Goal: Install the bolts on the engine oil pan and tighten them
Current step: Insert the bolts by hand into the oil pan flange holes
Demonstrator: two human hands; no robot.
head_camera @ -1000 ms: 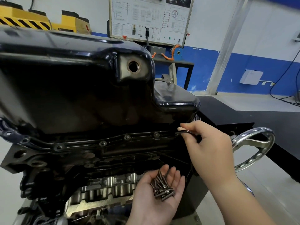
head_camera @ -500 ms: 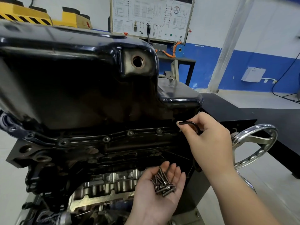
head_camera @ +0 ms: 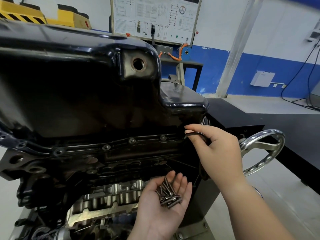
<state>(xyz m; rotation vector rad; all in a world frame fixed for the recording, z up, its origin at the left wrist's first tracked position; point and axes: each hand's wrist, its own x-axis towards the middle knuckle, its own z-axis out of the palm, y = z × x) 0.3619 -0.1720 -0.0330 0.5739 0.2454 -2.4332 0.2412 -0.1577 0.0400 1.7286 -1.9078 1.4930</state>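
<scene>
Looking down in the head view, you cup your left hand (head_camera: 162, 207) palm-up below the flange of the glossy black steel oil pan (head_camera: 78, 80), fingers relaxed under a heap of dark steel bolts (head_camera: 168, 194). They look light, stiff and ready to roll, so take one by its head. Most lie along your fingers, toward the pan; a few lie crosswise. Your right hand (head_camera: 220, 149) pinches a black L-shaped hex key (head_camera: 194, 134) at the pan's right flange corner, its arm level, tip leftward.
</scene>
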